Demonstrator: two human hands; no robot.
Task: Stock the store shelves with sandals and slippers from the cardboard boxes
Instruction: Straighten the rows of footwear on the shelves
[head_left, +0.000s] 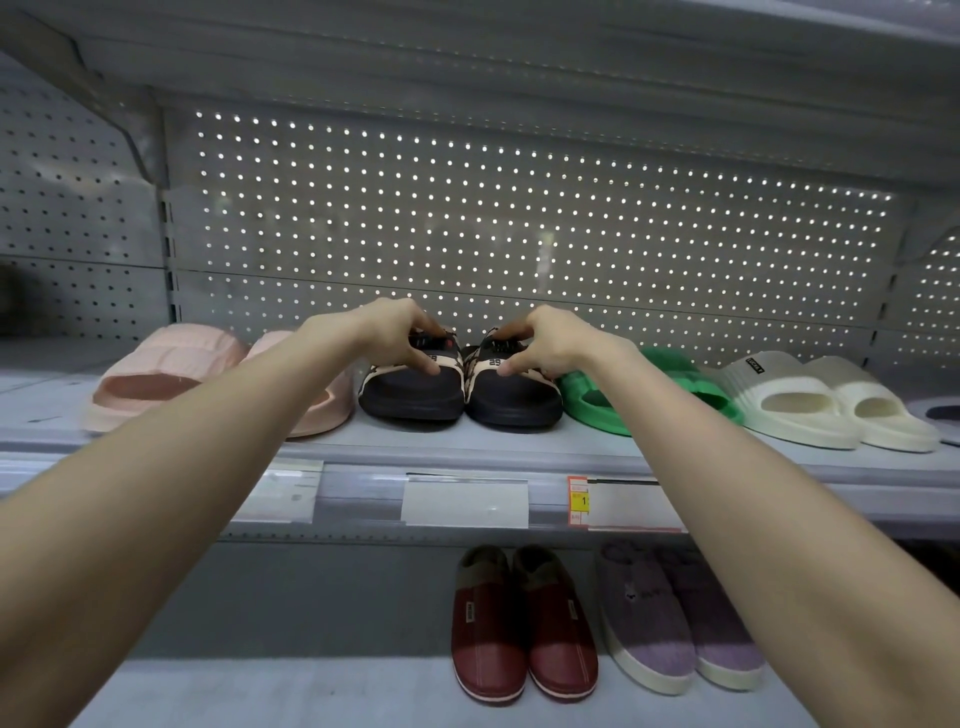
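Two black sandals with patterned beige straps stand side by side on the upper grey shelf (467, 447), toes toward me. My left hand (400, 332) grips the strap of the left black sandal (413, 392). The strap of the right black sandal (514, 400) is pinched by my right hand (545, 340), thumb under it. Both soles appear to rest on the shelf. No cardboard box is in view.
Pink slides (161, 374) sit left of the black pair; green slides (597, 395) and cream slides (810, 402) sit to its right. On the lower shelf stand dark red slippers (519, 629) and purple slippers (670, 623). Price tags (577, 500) hang on the shelf edge. A pegboard back wall (519, 218) closes the rear.
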